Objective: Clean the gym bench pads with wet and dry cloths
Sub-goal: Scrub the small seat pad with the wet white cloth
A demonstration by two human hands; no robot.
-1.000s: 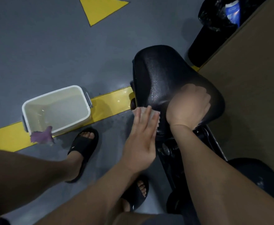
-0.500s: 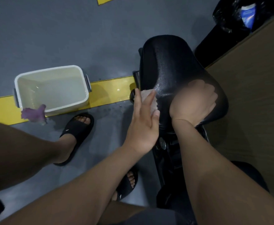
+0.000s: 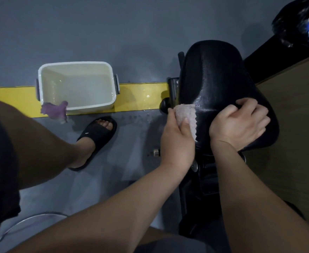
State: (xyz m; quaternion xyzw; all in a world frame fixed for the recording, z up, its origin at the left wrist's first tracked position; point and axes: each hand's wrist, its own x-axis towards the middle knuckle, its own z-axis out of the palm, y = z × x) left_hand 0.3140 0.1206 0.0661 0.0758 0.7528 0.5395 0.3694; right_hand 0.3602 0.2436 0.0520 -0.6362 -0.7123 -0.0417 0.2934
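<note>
A black gym bench pad [image 3: 214, 77] stands at the right, its surface glistening wet. My left hand [image 3: 177, 136] presses a pale pink cloth [image 3: 186, 114] against the pad's left side. My right hand [image 3: 239, 125] rests on the pad's near right part, fingers curled over its top. A purple cloth [image 3: 54, 111] hangs over the near rim of a white tub [image 3: 111, 84] on the floor to the left.
The tub holds water and sits on a yellow floor stripe [image 3: 141, 95]. My left foot in a black slide sandal [image 3: 97, 139] is beside it. A black bag-lined bin [image 3: 296, 28] stands at top right, with a brown panel [image 3: 292, 125] along the right.
My left hand has closed around the pink cloth and shifted along the pad's left side. The right hand has stayed on the pad. The view has moved to the left.
</note>
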